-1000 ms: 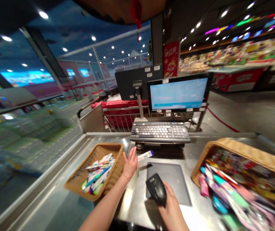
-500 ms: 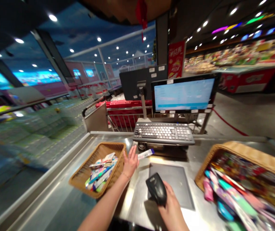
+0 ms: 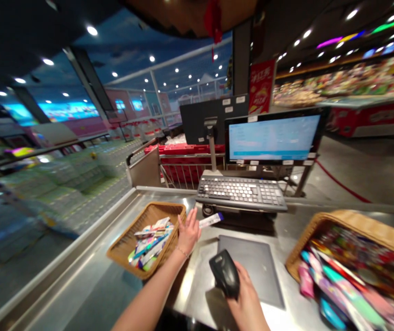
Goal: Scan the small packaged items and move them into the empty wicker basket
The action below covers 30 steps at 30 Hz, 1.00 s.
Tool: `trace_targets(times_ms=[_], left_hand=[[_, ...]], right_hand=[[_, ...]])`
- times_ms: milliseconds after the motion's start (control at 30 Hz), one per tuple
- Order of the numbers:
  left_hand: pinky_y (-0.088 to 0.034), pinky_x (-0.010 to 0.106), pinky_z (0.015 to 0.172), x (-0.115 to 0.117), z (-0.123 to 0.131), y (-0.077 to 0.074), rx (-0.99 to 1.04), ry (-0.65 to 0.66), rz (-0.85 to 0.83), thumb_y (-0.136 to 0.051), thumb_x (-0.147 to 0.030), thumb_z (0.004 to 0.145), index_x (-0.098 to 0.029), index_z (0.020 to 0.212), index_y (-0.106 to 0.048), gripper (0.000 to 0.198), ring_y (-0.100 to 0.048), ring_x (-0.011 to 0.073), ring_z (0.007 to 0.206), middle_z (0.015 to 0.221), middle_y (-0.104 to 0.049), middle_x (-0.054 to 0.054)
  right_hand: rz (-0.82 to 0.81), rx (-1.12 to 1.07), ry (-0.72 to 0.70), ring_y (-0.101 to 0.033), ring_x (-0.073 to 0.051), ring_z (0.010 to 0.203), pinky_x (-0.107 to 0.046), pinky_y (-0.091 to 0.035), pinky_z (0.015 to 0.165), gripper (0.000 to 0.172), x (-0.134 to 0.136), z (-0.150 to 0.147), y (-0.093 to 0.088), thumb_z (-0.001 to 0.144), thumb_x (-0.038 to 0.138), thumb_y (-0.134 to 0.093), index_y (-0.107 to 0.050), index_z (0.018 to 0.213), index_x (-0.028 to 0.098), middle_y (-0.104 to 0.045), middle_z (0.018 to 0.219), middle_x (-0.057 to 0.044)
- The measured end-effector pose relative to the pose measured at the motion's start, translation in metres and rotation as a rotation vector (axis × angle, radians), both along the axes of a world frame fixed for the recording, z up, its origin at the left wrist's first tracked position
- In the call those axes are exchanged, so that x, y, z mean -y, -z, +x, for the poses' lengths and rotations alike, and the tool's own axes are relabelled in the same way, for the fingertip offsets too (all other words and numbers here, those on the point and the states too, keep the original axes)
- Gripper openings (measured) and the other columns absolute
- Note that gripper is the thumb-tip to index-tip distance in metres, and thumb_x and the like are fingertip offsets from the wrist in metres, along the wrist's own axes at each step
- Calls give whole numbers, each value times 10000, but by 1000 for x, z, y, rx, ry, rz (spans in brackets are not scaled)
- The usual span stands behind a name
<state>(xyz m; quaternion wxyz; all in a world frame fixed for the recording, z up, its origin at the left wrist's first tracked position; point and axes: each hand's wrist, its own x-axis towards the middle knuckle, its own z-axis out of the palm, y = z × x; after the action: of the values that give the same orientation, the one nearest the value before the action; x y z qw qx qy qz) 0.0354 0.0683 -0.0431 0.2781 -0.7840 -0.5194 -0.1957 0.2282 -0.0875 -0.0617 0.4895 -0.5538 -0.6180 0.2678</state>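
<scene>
My left hand (image 3: 189, 233) is at the right rim of the left wicker basket (image 3: 118, 255). From it sticks out a slim white package (image 3: 211, 220) with a blue end; the hand covers the other end, and the fingers look partly stretched. Inside the basket lie several small slim packs (image 3: 152, 241) in mixed colours. My right hand (image 3: 247, 294) is wrapped round a black handheld barcode scanner (image 3: 225, 273), raised over the metal counter. Beneath and beyond the scanner, a flat grey plate (image 3: 257, 269) is set in the counter.
Past my hands stands a keyboard (image 3: 241, 192), with a lit monitor (image 3: 274, 138) behind it and a second screen's dark back (image 3: 197, 120) to its left. A larger wicker basket (image 3: 372, 223) with mixed goods is at the right. Red shopping carts (image 3: 190, 168) stand beyond the counter.
The whole view has shifted slightly. Against the counter, my left hand and the white package have moved a little left, towards the basket. My right hand still holds the scanner.
</scene>
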Motion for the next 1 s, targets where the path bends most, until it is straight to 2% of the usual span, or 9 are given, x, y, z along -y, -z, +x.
trace_targets(times_ms=[367, 700, 833, 1000], left_hand=[[152, 620, 1127, 5, -6, -11, -2, -28, -8, -486, -262, 866, -190, 966, -648, 204, -275, 266, 1436, 1511, -350, 136], [179, 588, 1129, 7, -11, -17, -27, -44, 38, -488, -270, 869, -188, 958, -655, 207, -249, 252, 1446, 1501, -369, 134], [188, 583, 1128, 6, -11, -19, -37, -58, 90, -490, -261, 866, -193, 926, -657, 191, -281, 252, 1435, 1483, -402, 128], [177, 587, 1133, 5, -11, -22, -46, -69, 117, -499, -268, 870, -195, 905, -654, 175, -406, 258, 1368, 1467, -434, 117]], right_hand=[[-10, 35, -69, -561, -256, 1228, -404, -433, 1073, 570, 2, -3, -5, 669, 57, -491, -597, 1218, 163, -599, 1260, -120], [34, 14, -62, -547, -252, 1235, -408, -427, 1075, 567, 3, -9, -4, 677, 38, -457, -599, 1211, 168, -589, 1252, -117], [45, 0, -68, -561, -271, 1221, -419, -443, 1060, 563, 3, -10, -4, 663, 46, -475, -610, 1196, 168, -598, 1251, -120], [42, -6, -67, -570, -261, 1208, -410, -446, 1055, 547, 3, -10, -6, 673, 48, -472, -615, 1186, 172, -603, 1241, -117]])
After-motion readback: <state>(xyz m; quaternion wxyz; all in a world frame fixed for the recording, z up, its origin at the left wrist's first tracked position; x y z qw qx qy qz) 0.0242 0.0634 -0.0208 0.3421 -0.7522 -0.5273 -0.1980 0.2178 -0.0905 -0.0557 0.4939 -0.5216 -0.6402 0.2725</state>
